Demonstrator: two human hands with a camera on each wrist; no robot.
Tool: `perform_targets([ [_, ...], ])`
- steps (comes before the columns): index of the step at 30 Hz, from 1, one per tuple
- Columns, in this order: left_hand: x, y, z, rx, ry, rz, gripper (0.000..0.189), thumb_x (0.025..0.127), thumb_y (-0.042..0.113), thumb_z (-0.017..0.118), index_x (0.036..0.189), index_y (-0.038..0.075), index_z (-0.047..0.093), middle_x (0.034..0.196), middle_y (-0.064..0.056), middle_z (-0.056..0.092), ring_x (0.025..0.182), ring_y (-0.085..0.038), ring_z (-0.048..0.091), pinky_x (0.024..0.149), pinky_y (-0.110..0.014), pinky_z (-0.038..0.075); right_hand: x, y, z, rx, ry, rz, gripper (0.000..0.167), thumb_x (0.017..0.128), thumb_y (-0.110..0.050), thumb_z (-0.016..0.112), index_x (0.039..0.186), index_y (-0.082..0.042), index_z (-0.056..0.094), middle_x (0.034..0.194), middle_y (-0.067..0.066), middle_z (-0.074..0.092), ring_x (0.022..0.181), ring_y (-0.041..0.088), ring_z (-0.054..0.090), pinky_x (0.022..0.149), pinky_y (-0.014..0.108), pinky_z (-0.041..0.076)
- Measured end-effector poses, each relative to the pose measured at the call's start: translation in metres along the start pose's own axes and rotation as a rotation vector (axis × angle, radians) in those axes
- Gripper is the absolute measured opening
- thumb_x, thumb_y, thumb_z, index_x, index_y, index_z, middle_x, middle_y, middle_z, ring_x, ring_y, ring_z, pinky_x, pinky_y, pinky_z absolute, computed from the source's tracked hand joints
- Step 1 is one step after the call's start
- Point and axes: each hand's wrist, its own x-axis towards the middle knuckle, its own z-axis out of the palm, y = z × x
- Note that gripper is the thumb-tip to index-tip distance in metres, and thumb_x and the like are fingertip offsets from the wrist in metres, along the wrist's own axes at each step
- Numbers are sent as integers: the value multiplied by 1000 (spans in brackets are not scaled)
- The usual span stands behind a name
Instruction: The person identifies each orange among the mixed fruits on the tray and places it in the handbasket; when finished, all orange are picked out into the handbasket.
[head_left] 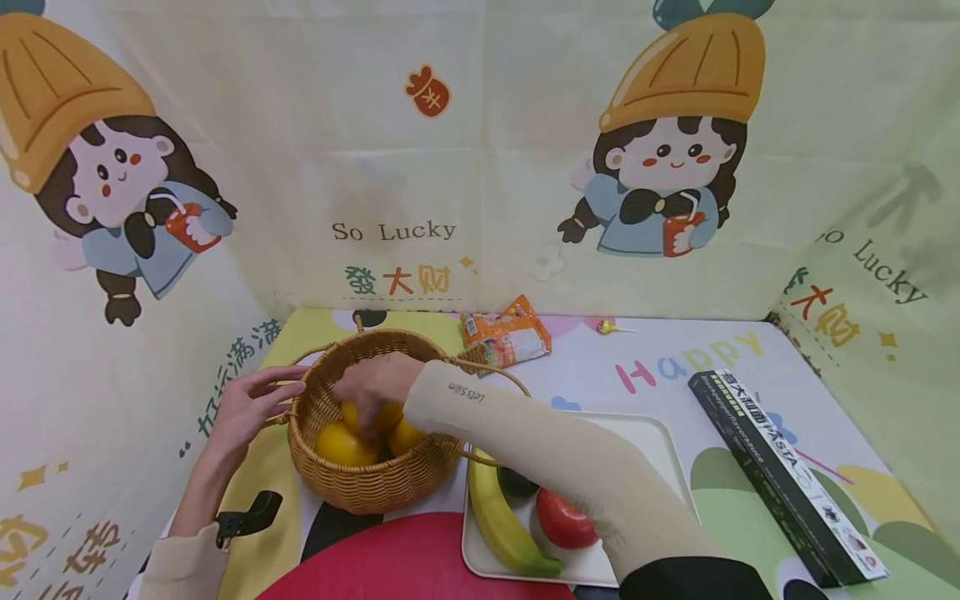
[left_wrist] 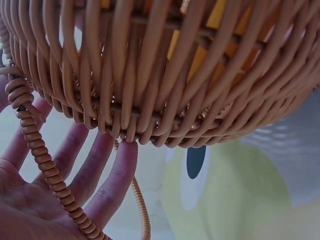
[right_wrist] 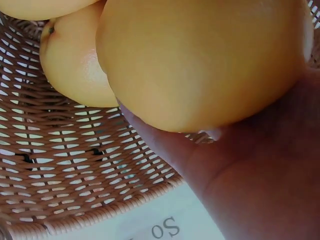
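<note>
A round wicker basket (head_left: 367, 487) with looped handles stands at the left of the table, several yellow-orange oranges (head_left: 345, 446) inside. My right hand (head_left: 378, 383) reaches down into it from above and grips one orange (right_wrist: 200, 60), thumb and palm curved round its side. Another orange (right_wrist: 77, 60) lies just beside the held one. At the basket's left side, my left hand (head_left: 251, 404) has its fingers extended, with fingertips (left_wrist: 127, 150) against the wicker edge. A coiled handle (left_wrist: 47, 162) crosses in front of that palm.
Right of the basket, a white tray (head_left: 663, 437) bears a banana (head_left: 498, 521), a red fruit (head_left: 562, 521) and a dark item, partly under my right sleeve. Behind lie an orange snack packet (head_left: 517, 333) and a lollipop (head_left: 606, 326). A black pasta box (head_left: 780, 475) lies far right.
</note>
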Motion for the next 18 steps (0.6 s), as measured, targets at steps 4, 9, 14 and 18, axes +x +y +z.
perform_targets([
  [4, 0, 0, 0, -1, -1, -6, 43, 92, 25, 65, 124, -4, 60, 99, 27, 59, 84, 4, 63, 69, -20, 56, -4, 5, -4, 40, -19, 14, 48, 73, -40, 80, 113, -34, 56, 114, -12, 52, 101, 8, 49, 81, 31, 46],
  [9, -1, 0, 0, -4, 1, -10, 42, 92, 26, 65, 124, -3, 61, 99, 27, 59, 84, 4, 64, 69, -20, 56, -11, 10, -11, 47, -20, -20, 48, 76, -40, 77, 118, -32, 55, 113, -11, 53, 101, 9, 49, 82, 29, 44],
  [14, -1, 0, 0, -2, 12, -9, 43, 92, 26, 65, 124, -3, 61, 99, 27, 59, 83, 4, 64, 68, -20, 56, -21, 19, -16, 46, -2, -77, 56, 81, -39, 73, 132, -27, 51, 123, -7, 51, 110, 9, 45, 91, 26, 42],
  [18, -1, 4, 0, 42, 8, -11, 46, 93, 28, 64, 125, -4, 59, 97, 28, 57, 82, 4, 62, 68, -20, 55, -40, 31, -10, 103, 70, -110, 61, 84, -37, 72, 138, -23, 48, 130, -1, 48, 113, 12, 46, 94, 26, 42],
])
